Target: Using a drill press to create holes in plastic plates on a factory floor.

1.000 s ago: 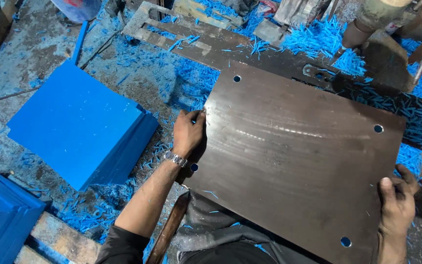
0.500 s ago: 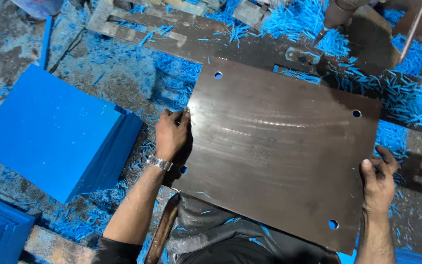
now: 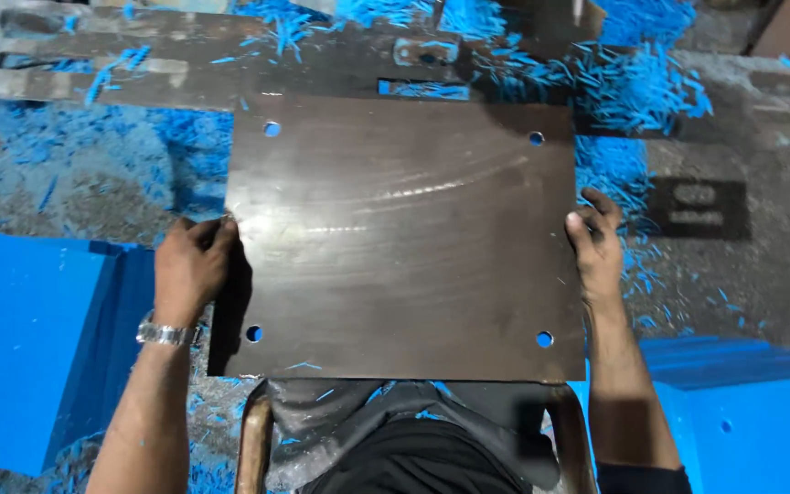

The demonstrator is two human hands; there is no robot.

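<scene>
A dark metal plate [image 3: 400, 238] with a hole near each corner is held level over the lap, above a grimy tabletop [image 3: 761, 265] strewn with blue shavings [image 3: 642, 87].

The left hand [image 3: 192, 265] is closed on the plate's left edge; its fingertips are curled at the rim, and whatever lies under the plate there is hidden. A metal wristwatch [image 3: 165, 334] is worn on that wrist. The right hand [image 3: 596, 247] is clamped on the right edge, thumb on top, with the other fingers only partly seen at the rim.

A stack of blue sheets [image 3: 34, 348] is seen at the left, cut off by the picture's edge; another blue block [image 3: 742, 412] is cut off at lower right. The plate's near edge covers part of the lap and the curved rusty bars [image 3: 253, 444] below; what they belong to cannot be made out. Slotted metal parts [image 3: 121, 69] at the top are partly buried in shavings and cropped.
</scene>
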